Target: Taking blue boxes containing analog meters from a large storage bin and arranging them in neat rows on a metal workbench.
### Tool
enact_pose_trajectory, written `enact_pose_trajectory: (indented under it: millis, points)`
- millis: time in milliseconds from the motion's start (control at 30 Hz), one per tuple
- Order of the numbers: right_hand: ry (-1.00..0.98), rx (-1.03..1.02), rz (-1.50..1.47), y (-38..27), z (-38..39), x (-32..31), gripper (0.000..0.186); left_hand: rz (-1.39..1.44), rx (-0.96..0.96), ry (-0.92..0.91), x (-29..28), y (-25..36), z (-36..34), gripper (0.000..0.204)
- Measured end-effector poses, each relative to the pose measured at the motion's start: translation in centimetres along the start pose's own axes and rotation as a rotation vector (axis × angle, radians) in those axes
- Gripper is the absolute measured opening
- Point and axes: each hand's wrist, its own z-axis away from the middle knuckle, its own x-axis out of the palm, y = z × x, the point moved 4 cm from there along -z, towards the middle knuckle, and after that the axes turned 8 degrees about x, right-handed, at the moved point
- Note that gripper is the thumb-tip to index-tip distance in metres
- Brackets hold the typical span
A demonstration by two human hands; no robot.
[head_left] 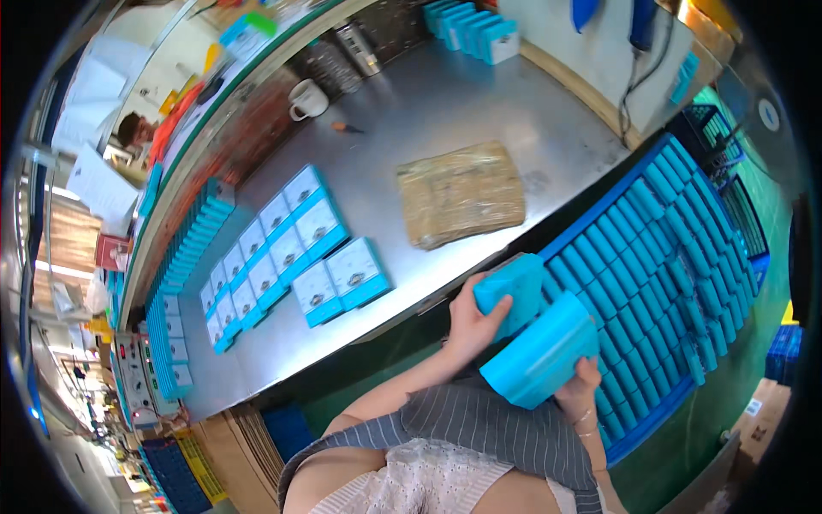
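The left forearm (398,385) slants up and rightward to the left hand (476,315), its thumb extended in a grip. Lower and farther right, the right hand (579,389) also grips, its forearm (595,450) rising steeply below.

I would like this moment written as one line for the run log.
left hand: holds teal pack | right hand: holds second teal pack | crate: rows of teal packs | brown pad: on bench

Bright light leaves whitish glare on the flat grey metal worktop (265,351); fisheye distortion bends its edges; the far left looks washed-out, corners black.
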Motion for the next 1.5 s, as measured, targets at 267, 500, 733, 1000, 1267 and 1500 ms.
enact_pose_trajectory:
  millis: [267,500,733,1000,1267,1500]
  points:
    - [-0.451,-0.009,0.738,2.7,-2.6,4.6,0.047,0.185,-0.035,-0.106,-5.1,-0.9,2.2,0.052]
    - [-0.74,0.057,1.476,1.1,-5.2,5.4,0.044,0.198,0.427,-0.372,-7.9,5.1,0.8,0.053]
    - [-0.855,0.488,1.579,-0.5,-4.9,6.0,0.021,0.144,0.537,-0.682,-6.2,5.4,-2.5,0.054]
    - [0.418,-0.453,1.744,-23.8,-13.2,2.4,0.076,0.178,0.418,-0.772,-3.9,3.5,-5.1,0.052]
    - [0.168,-0.603,2.249,-24.5,-28.2,12.6,0.042,0.191,0.301,-0.802,-2.2,3.3,-6.4,0.051]
    - [0.429,-0.083,2.61,-21.9,-22.9,11.2,0.055,0.126,0.281,-0.681,-3.9,2.3,-7.3,0.053]
